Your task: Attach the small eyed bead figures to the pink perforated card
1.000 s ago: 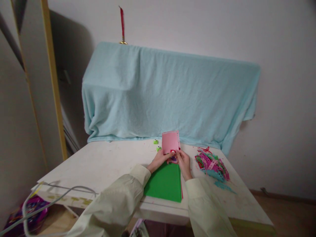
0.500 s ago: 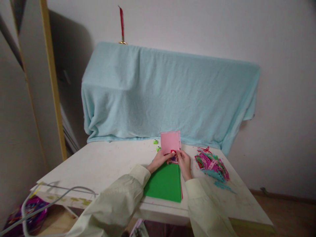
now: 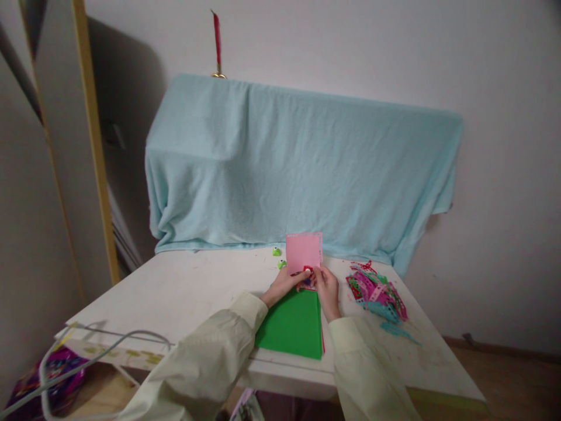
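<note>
My left hand (image 3: 284,285) is closed around a small red, white and purple paper punch (image 3: 308,271), its thumb lying across the top. Closed fingers of my right hand (image 3: 327,287) pinch the lower right edge of a pink sheet of paper (image 3: 304,250) beside the punch. The pink sheet stands up beyond both hands, with rows of small punched holes along its top and right edges. Its lower edge is at the punch, partly hidden by my fingers. Beneath my hands lies a green stack of paper (image 3: 291,327), with a red sheet edge showing at its right.
Two small green objects with eyes (image 3: 276,252) stand left of the pink sheet. A heap of punched coloured strips (image 3: 379,295) lies at the right of the white table (image 3: 197,286). Behind hangs a light blue cloth (image 3: 298,169); a grey cable (image 3: 135,334) crosses the left front.
The pink sheet has shifted very slightly to the right. Both hands keep their hold in nearly the same place.
</note>
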Tool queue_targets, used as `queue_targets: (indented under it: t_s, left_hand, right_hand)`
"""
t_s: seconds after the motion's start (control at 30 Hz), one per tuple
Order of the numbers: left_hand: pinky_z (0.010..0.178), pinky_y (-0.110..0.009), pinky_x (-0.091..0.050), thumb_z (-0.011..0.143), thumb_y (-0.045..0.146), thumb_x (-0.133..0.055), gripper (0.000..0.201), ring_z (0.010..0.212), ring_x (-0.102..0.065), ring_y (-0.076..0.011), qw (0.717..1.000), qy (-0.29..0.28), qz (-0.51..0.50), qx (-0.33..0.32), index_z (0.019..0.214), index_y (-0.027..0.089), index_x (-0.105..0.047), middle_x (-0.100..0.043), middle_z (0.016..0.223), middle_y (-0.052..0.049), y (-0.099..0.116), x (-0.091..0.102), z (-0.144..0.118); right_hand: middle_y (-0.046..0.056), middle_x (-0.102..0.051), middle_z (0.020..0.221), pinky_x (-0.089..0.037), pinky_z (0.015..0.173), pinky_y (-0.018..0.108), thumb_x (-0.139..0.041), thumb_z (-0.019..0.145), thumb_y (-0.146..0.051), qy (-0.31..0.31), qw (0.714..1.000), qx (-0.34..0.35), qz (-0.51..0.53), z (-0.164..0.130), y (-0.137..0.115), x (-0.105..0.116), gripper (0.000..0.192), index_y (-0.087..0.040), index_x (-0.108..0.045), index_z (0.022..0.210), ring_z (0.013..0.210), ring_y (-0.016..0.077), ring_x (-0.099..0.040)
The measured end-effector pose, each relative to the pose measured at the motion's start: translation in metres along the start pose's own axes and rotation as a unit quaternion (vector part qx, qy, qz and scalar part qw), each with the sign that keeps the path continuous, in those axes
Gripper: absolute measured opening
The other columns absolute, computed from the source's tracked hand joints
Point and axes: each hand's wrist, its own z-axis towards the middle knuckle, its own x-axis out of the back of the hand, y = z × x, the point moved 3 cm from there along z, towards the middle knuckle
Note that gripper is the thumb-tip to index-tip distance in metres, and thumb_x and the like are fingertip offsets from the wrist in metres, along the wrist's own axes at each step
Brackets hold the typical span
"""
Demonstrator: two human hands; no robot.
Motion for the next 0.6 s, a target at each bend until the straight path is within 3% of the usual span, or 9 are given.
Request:
queue_targets:
  t_s: [0.33,0.6]
  left_hand:
    - [0.043,-0.020,-0.039,0.075,0.055,-0.064,0.046,0.044,-0.050,-0.0095,0.999,0.016,-0.036,0.007,0.087,0.011,-0.058,-0.060,0.061,-0.002,-0.012,0.000,0.005]
    - [0.042,-0.020,-0.041,0.081,0.052,-0.057,0.046,0.043,-0.052,-0.0081,0.995,0.018,-0.089,0.037,0.106,0.014,-0.052,-0.062,0.076,-0.002,-0.009,0.004,0.002]
  right_hand:
    - [-0.001,-0.059,0.055,-0.038,0.043,0.024,-0.052,0.080,-0.062,0.010,1.000,-0.015,0.008,0.001,-0.010,0.003,0.042,-0.020,-0.060,0.079,0.045,0.0141,-0.052]
    - [0.000,-0.061,0.060,-0.037,0.043,0.022,-0.057,0.078,-0.058,0.014,1.000,-0.022,0.014,0.004,0.006,0.001,0.039,-0.020,-0.055,0.076,0.046,0.0125,-0.050]
